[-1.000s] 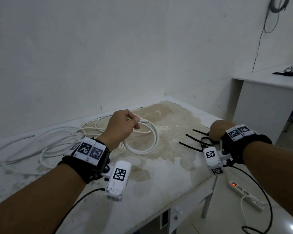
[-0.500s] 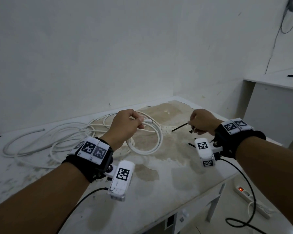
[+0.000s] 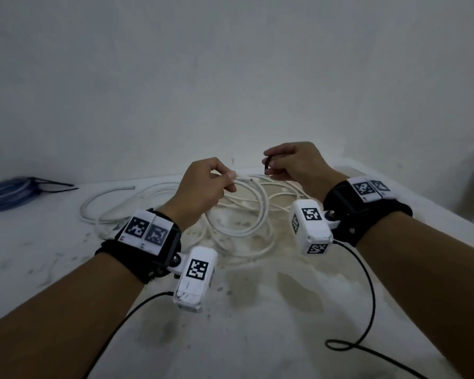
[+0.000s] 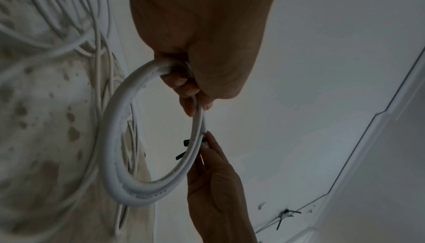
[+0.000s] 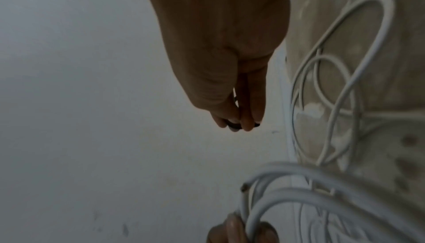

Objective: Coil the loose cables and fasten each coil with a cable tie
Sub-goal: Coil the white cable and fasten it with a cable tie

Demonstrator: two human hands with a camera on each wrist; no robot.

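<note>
We see no container and no legible writing; the wrist bands carry only square black-and-white markers. Our left hand grips a white cable coil above the stained table, loose white cable trailing behind. Our right hand pinches a black cable tie just beside the coil. A tied blue coil lies far left

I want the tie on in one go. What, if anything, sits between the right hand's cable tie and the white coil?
Nothing visible does. The right hand pinches the black cable tie just beside the white coil that the left hand grips; only open air shows between them in the head view.
</note>
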